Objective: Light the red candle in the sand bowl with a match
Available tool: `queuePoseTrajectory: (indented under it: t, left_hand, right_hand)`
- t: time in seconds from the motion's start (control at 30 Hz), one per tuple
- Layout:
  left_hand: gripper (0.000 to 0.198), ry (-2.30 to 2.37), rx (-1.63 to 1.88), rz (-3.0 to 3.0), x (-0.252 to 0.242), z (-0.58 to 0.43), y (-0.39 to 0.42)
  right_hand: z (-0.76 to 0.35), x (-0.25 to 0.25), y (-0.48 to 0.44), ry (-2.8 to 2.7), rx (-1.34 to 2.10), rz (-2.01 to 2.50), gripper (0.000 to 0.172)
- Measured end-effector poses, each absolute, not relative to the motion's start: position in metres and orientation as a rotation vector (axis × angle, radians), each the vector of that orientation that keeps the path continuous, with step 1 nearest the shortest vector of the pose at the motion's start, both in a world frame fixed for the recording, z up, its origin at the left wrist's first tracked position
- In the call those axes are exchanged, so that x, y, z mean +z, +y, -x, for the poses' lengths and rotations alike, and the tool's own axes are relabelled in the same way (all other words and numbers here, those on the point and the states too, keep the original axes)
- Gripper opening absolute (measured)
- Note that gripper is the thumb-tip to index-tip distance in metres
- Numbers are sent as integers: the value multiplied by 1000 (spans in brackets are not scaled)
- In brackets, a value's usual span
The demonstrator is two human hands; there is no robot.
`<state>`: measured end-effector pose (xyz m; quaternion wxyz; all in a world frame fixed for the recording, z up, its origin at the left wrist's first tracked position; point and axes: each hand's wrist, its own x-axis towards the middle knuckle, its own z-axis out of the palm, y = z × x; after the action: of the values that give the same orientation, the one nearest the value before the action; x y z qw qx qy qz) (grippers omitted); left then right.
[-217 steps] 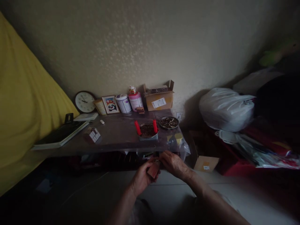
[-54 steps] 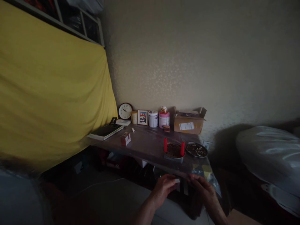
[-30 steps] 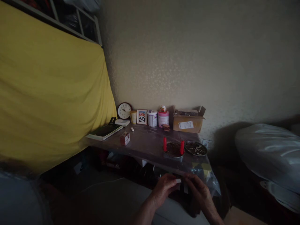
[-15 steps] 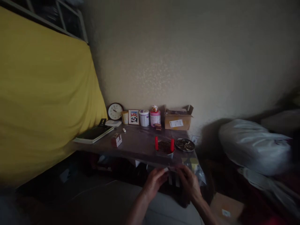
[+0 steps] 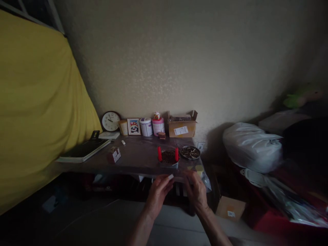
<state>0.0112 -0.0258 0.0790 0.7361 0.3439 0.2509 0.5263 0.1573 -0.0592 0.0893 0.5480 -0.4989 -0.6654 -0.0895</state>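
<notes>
My left hand (image 5: pixel 159 192) is closed around a small white box-like piece (image 5: pixel 171 176) that pokes out past the fingertips. Opposite it, a hand's width to the right, my right hand (image 5: pixel 196 189) has its fingertips pinched together; motion blur hides what is in them. Both hands are in front of the table's near edge. Just beyond them, two upright red candles, one on the left (image 5: pixel 159 154) and one on the right (image 5: pixel 176 154), stand in a foil dish (image 5: pixel 169 164) of dark grains. Beside that dish, a round metal plate (image 5: pixel 199 155) holds several scattered matchsticks.
A puzzle cube (image 5: pixel 114 154) and a dark notebook (image 5: pixel 84 152) lie on the table's left. Along the wall stand a clock (image 5: pixel 111 121), a panda picture (image 5: pixel 134 126), two tins, one white (image 5: pixel 146 127) and one pink (image 5: pixel 158 127), and an open cardboard box (image 5: pixel 181 129).
My hands have moved apart; the white piece stays with the left hand. The view has turned right, so the table things appear farther left.
</notes>
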Motion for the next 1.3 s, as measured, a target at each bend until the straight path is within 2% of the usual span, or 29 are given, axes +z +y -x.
queuePoseTrajectory:
  t: [0.1,0.2,0.4,0.67,1.0,1.3]
  left_hand:
    - [20,576,1174,-746,83,-13,-26]
    - [20,553,1198,-751,87,-14,-27]
    - [23,620,1198,-771,75,-8,-24]
    - [25,741,1176,-784,53,-2,-7]
    - [25,782,1043,-948,30,-9,13]
    - [24,766,963,-846,15,-4,8]
  right_hand:
    - [-155,98,-67,-1588,-283,1073,18]
    - [-156,87,-60,-1730,-194,1089,18]
    - [-182,55,-32,-1275,94,1334,23]
    - [-189,80,-41,-897,349,1207,29]
    - [-192,92,-46,-797,382,1286,32]
    - [-195,83,-26,-885,395,1170,27]
